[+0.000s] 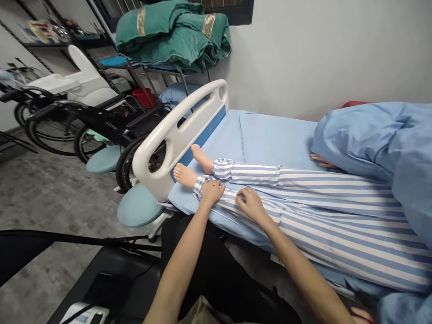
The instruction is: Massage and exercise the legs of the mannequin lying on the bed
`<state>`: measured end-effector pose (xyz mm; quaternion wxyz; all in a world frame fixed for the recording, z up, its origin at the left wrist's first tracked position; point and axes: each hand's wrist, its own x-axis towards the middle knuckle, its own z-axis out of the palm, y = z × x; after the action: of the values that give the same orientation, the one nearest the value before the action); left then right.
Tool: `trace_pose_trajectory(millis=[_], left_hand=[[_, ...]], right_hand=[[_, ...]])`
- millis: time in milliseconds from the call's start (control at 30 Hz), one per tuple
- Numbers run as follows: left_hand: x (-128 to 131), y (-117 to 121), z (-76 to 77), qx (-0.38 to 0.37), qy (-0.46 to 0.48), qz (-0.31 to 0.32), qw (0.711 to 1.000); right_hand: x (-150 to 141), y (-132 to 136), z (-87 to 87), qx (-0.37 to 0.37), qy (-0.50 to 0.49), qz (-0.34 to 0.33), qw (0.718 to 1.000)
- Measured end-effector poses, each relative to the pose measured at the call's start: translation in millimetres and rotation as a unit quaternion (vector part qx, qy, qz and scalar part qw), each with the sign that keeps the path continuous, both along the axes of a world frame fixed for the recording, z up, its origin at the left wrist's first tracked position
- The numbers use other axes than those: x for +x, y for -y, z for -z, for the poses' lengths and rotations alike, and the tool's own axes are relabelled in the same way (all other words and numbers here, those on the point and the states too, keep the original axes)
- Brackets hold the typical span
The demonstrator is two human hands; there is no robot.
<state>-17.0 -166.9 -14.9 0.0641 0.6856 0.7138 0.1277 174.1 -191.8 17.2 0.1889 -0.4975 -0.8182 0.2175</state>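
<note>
Blue-and-white striped pajama trousers [324,216] — cuffs rumpled just above 2 bare manikin feet [185,174].

a blue blanket [381,153] hides the upper body of the figure in striped pajamas [303,198].

left hand [212,191] on striped trouser cuff [201,186] | right hand [251,204] on trouser leg [270,216] | manikin foot [185,175] beside cuff

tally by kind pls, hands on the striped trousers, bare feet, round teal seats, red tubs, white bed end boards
left hand and right hand on the striped trousers: 2
bare feet: 2
round teal seats: 2
red tub: 1
white bed end board: 1
total: 8
</note>
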Motion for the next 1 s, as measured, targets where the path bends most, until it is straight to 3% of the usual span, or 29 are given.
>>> trace_pose_trajectory(millis=[133, 233, 300, 367, 467, 567, 633, 700, 767, 867, 1000], left_hand=[[2, 2, -3.2, -0.014, 0.000, -0.003, 1.000], [2, 0, -2.7, 0.024, 0.045, -0.014, 0.999], [1, -2, 0.6, 0.056, 0.078, -0.038, 0.995], [-1, -3, 3.9, 0.064, 0.123, -0.060, 0.989], [-4, -8, 1.0, 0.092, 0.236, -0.089, 0.963], [-4, -27, -16.5, 0.161, 0.355, -0.100, 0.915], [-1, -50, -31.6, 0.199, 0.430, -0.093, 0.876], [2, -78, -42.3, 0.222, 0.500, -0.087, 0.832], [4, -103, -43.6, 0.228, 0.533, -0.097, 0.809], [0, -124, -28.1, 0.242, 0.505, -0.137, 0.817], [-11, -123, 0.3, 0.267, 0.425, -0.205, 0.840]], right_hand=[[-30, -6, -57.0, 0.011, 0.064, -0.111, 0.992], [-71, -22, -98.3, 0.073, 0.004, -0.152, 0.986], [-100, -43, -107.9, 0.094, -0.061, -0.138, 0.984], [-122, -73, -97.0, 0.099, -0.107, -0.090, 0.985], [-138, -119, -50.6, 0.086, -0.124, 0.024, 0.988], [-141, -151, 1.3, 0.016, -0.076, 0.099, 0.992], [-140, -162, 23.5, -0.022, -0.040, 0.105, 0.993], [-139, -168, 33.0, -0.031, -0.027, 0.093, 0.995], [-138, -172, 34.0, -0.033, -0.035, 0.080, 0.996], [-140, -174, 31.5, -0.048, -0.027, 0.078, 0.995], [-146, -170, 32.9, -0.047, 0.069, 0.094, 0.992]])
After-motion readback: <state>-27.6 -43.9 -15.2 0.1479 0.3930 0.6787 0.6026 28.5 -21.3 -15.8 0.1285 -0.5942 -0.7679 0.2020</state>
